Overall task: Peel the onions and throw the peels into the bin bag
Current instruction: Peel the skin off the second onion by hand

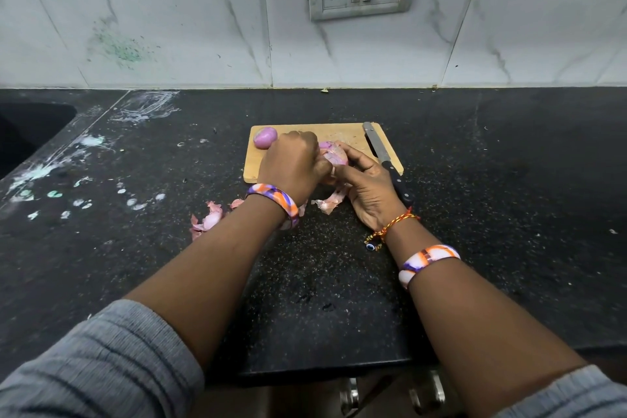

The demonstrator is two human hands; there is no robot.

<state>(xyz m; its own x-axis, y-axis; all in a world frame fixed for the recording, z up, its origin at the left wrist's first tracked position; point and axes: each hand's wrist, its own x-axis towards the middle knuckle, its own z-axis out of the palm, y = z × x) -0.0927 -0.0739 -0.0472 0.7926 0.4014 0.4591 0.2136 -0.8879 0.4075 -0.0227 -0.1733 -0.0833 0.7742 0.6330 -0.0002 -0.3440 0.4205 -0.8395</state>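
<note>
Both hands have their grip on one onion [334, 156] at the middle of the frame, over the near edge of a wooden cutting board [342, 134]. The left hand [293, 168] curls over it from the left with knuckles up, fingers bent round the onion's side. The right hand [368, 187] comes in from the lower right, its fingers wrapped round the onion's right flank and the thumb lying across toward the left hand. Between the two hands only a patch of the onion shows, pale pink with loose papery skin lifting off it; which way its long axis runs I cannot tell, as the hands cover both ends.

A second, peeled onion [265, 137] lies on the board's upper left corner, smooth and purple, just beside the left hand's knuckles. It is egg-shaped, with its long axis running roughly left to right in the frame.

A knife [386, 163] lies along the board's right edge, blade toward the wall at upper frame, black handle pointing down and right, off the board, close by the right wrist.

Peels [207, 219] lie on the dark speckled desk [509, 214] below and left of the board, by the left wrist, and another scrap of peel [327, 202] sits under the hands, just off the board's near edge.

Each wrist wears an orange, purple and white bangle [274, 202].
</note>
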